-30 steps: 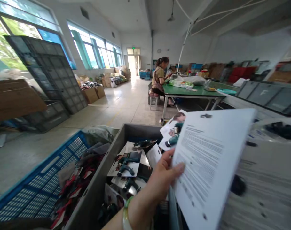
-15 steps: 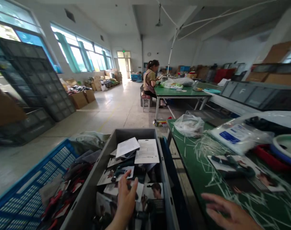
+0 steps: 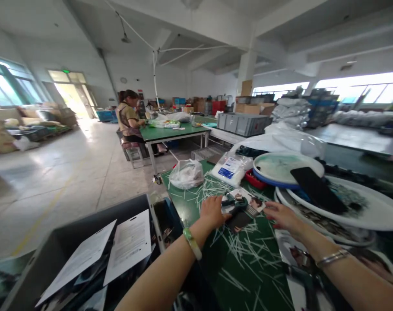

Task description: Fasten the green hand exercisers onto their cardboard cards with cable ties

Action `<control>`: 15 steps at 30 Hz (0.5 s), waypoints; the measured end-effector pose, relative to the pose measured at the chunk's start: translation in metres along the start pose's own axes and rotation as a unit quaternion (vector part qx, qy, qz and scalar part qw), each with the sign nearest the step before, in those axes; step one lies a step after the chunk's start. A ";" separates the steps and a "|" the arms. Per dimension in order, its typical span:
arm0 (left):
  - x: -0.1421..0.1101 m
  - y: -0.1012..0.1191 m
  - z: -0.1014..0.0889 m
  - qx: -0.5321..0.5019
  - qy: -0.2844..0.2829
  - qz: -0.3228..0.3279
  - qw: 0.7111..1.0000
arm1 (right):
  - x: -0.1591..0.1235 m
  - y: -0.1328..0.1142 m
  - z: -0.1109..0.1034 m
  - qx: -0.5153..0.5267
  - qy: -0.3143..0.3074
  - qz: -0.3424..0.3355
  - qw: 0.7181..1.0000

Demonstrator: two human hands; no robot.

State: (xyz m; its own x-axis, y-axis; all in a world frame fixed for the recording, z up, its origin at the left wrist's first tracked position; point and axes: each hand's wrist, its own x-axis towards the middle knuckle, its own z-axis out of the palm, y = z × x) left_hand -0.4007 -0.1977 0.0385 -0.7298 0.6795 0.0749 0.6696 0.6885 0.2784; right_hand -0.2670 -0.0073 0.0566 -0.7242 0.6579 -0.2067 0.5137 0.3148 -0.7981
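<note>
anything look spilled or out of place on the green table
Yes: thin white strips lie scattered loosely across the green table, around the left hand and right hand, instead of gathered in a pile or container.

Dark green tool (image 3: 237,204) on white card (image 3: 255,205), green tabletop (image 3: 183,196), white strips (image 3: 245,250)

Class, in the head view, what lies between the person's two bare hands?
A glossy printed card bearing a dark green tool lies between the left hand and right hand, seen in the head view.
</note>
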 end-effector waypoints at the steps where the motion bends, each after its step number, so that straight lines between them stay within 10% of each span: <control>1: 0.012 0.004 0.001 0.013 -0.018 0.005 1.000 | -0.004 0.007 -0.011 -0.023 0.003 -0.024 0.999; 8: 0.056 0.008 0.009 0.038 -0.104 0.045 0.993 | -0.081 0.090 -0.109 -0.353 0.080 -0.045 0.931; 15: 0.051 0.020 -0.011 -0.041 -0.077 -0.011 0.996 | -0.129 0.117 -0.109 -0.404 0.080 -0.010 0.911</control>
State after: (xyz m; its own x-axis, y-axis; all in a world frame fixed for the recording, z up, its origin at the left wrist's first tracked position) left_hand -0.4258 -0.1522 0.0590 -0.7106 0.6991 -0.0789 0.6350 0.6856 0.3561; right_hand -0.0630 0.0190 0.0520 -0.6941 0.7174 -0.0594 0.7188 0.6863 -0.1110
